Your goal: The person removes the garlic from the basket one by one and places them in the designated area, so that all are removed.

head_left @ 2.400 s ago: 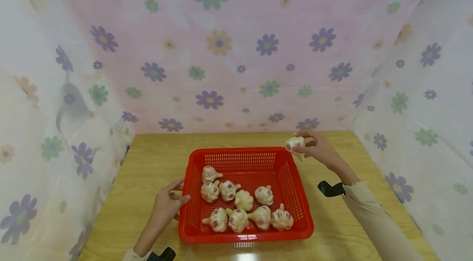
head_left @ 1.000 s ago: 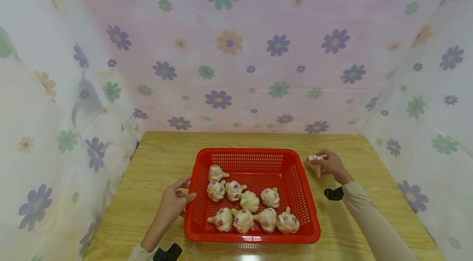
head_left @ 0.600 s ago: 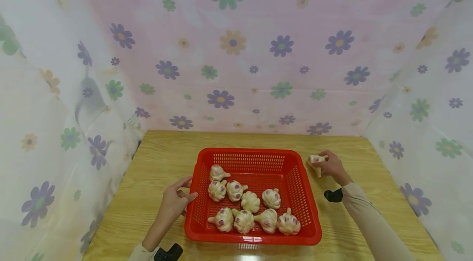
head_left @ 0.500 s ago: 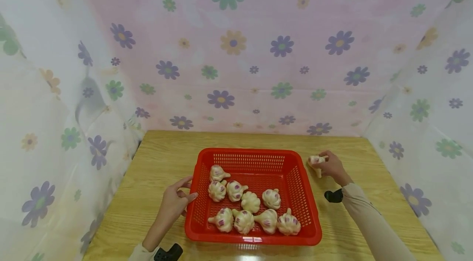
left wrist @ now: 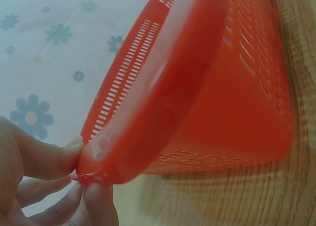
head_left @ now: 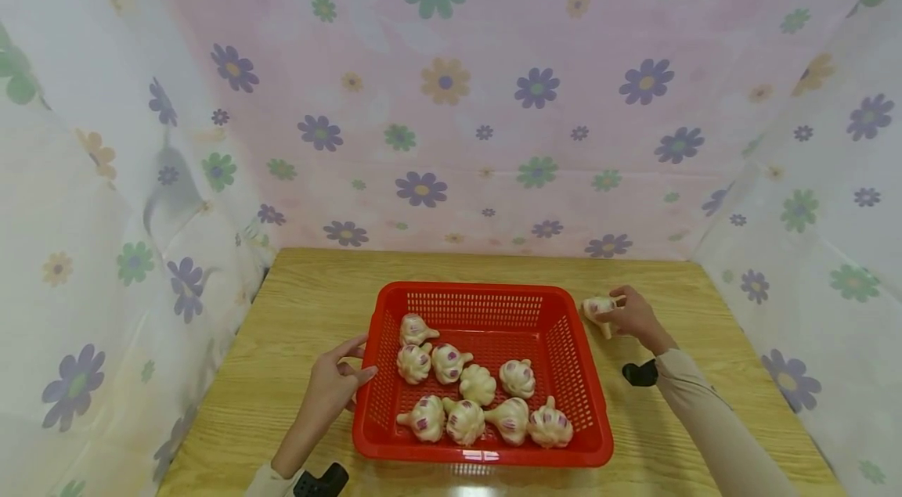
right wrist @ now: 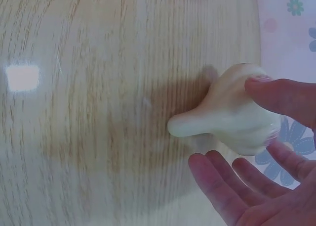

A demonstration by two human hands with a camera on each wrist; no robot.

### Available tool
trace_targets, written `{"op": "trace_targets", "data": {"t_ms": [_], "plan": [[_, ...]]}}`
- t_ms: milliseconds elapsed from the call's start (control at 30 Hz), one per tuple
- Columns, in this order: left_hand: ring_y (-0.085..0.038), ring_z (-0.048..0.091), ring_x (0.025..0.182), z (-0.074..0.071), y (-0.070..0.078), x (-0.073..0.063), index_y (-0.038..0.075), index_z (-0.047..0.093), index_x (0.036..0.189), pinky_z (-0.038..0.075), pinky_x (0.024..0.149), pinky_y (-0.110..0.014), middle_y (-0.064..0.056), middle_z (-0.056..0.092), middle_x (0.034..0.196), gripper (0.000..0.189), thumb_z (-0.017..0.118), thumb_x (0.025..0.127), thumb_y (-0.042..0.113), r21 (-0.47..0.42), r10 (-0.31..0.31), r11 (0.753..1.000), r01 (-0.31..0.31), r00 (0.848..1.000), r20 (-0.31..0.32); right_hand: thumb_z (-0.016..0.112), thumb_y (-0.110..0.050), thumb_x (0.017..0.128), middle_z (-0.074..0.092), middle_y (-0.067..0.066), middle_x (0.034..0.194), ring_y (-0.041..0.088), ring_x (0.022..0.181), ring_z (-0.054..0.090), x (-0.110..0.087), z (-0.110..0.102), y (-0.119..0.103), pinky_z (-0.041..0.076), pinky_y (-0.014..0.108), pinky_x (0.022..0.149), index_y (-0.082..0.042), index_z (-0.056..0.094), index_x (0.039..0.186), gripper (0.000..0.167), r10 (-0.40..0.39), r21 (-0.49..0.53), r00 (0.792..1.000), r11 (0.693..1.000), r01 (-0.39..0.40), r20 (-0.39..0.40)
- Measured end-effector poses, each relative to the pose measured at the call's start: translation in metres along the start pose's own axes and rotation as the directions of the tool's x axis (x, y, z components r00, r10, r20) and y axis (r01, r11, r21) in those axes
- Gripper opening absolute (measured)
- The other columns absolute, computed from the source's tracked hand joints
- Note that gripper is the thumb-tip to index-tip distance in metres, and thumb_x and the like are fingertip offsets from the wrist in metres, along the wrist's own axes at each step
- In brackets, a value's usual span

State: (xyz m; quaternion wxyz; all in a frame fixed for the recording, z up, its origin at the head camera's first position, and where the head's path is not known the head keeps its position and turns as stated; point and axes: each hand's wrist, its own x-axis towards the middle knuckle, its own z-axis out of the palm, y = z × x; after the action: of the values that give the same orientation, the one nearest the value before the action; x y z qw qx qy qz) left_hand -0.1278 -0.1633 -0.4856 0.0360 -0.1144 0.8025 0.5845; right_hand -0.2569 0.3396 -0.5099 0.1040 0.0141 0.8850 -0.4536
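In the head view, my left hand (head_left: 331, 383) pinches the left rim of a red plastic basket (head_left: 482, 456); the left wrist view shows the thumb (left wrist: 54, 159) on top of the rim and fingertips beneath. Several garlic bulbs with purple marks lie inside, one of them a paler bulb (head_left: 478, 385). Right of the basket, a single garlic bulb (right wrist: 232, 110) lies on the wooden table. My right hand (head_left: 634, 321) is around it with fingers spread loosely. Its thumb overlaps the bulb's side in the right wrist view, while several fingertips stand apart from it.
The wooden table (head_left: 310, 286) extends around the basket. Flowered sheets (head_left: 451, 129) hang behind and along both sides. A black wrist device (head_left: 640, 373) sits at my right wrist, and another black device (head_left: 321, 480) at the left.
My right hand brought the garlic bulb from above the basket's back right corner down to the table. Just now the bulb shifted slightly left, and the fingers loosened. The left hand keeps the rim.
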Motion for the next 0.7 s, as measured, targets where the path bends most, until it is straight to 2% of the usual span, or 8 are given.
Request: {"op": "trace_targets", "data": {"t_ms": [167, 367, 567, 700], "plan": [[-0.020, 0.054, 0.054, 0.000, 0.000, 0.000, 0.009, 0.057, 0.131, 0.051, 0.041, -0.038, -0.013, 0.057, 0.106, 0.053, 0.069, 0.081, -0.002, 0.008, 0.000, 1.000, 0.000, 1.000, -0.003, 0.068, -0.015, 0.086, 0.040, 0.039, 0.123, 0.045, 0.098, 0.054, -0.003, -0.002, -0.008, 0.054, 0.049, 0.073, 0.013, 0.031, 0.132, 0.064, 0.003, -0.039, 1.000, 0.999, -0.002, 0.026], [-0.020, 0.053, 0.055, 0.000, 0.000, 0.000, 0.009, 0.056, 0.132, 0.050, 0.040, -0.038, -0.013, 0.057, 0.106, 0.053, 0.068, 0.081, -0.002, 0.002, 0.003, 1.000, -0.003, 1.000, 0.001, 0.069, -0.017, 0.085, 0.036, 0.042, 0.124, 0.050, 0.104, 0.047, -0.005, -0.008, -0.016, 0.049, 0.052, 0.076, 0.013, 0.034, 0.130, 0.064, -0.017, -0.153, 0.999, 0.988, 0.023, 0.041], [-0.020, 0.052, 0.054, -0.001, 0.001, -0.002, 0.009, 0.056, 0.132, 0.050, 0.040, -0.037, -0.013, 0.056, 0.106, 0.052, 0.068, 0.082, -0.002, -0.025, 0.003, 1.000, -0.002, 1.000, 0.007, 0.068, -0.020, 0.087, 0.036, 0.041, 0.128, 0.054, 0.112, 0.040, -0.008, -0.016, -0.037, 0.044, 0.058, 0.082, 0.011, 0.040, 0.126, 0.057, -0.071, -0.230, 0.997, 0.970, 0.078, 0.038], [-0.021, 0.053, 0.055, -0.001, 0.001, -0.002, 0.010, 0.057, 0.131, 0.050, 0.040, -0.037, -0.013, 0.056, 0.106, 0.052, 0.068, 0.082, -0.002, -0.032, 0.003, 0.999, -0.003, 1.000, 0.008, 0.069, -0.019, 0.086, 0.041, 0.038, 0.128, 0.053, 0.112, 0.043, -0.012, -0.020, -0.053, 0.045, 0.057, 0.082, 0.008, 0.046, 0.124, 0.052, -0.142, -0.250, 0.989, 0.957, 0.149, 0.047]]}}
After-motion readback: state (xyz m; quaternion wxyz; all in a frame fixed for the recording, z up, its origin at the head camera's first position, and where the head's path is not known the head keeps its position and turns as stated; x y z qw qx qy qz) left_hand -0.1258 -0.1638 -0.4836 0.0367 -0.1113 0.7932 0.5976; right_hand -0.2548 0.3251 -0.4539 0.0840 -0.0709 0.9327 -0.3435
